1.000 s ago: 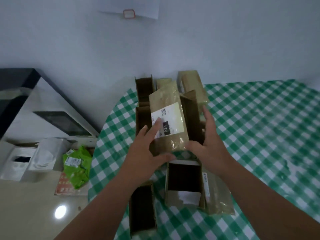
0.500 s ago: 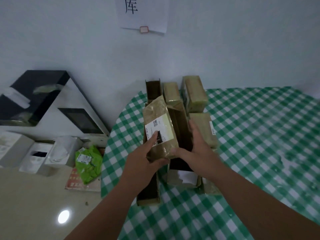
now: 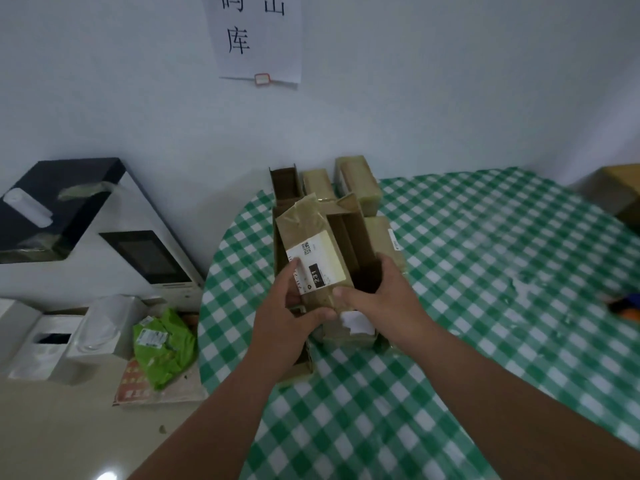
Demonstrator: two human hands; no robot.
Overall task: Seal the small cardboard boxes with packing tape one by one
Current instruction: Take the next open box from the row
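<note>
Left hand [image 3: 292,306]: fingers and thumb curled round the near end of the held box [image 3: 313,252], thumb lying up its labelled face. Right hand [image 3: 372,294]: thumb pinching the same near end from the right, fingers wrapped over the side of the open flap [image 3: 349,237]. Both hands gripping; neither free.

Held box: small cardboard carton, lifted off the bench [image 3: 485,271], white label [image 3: 317,263] reading "231" facing up. Long axis runs away from the person, far end tilted up and slightly left. One side stands open to the right, dark interior showing; glossy tape already visible over the far end.

Key relation: the open side lies on the right-hand side of the box, directly under the right fingers, so the right hand is nearer the flap to be folded; the left serves as the anchor.

Around it: a cluster of boxes on the green-checked bench, some open [image 3: 285,183], some closed and taped [image 3: 358,180], one open box [image 3: 349,327] just below the hands. No tape roll identifiable in view.

Judgement: the step appears to be picking up or closing this box ahead of taping; several boxes in the cluster are unsealed.
</note>
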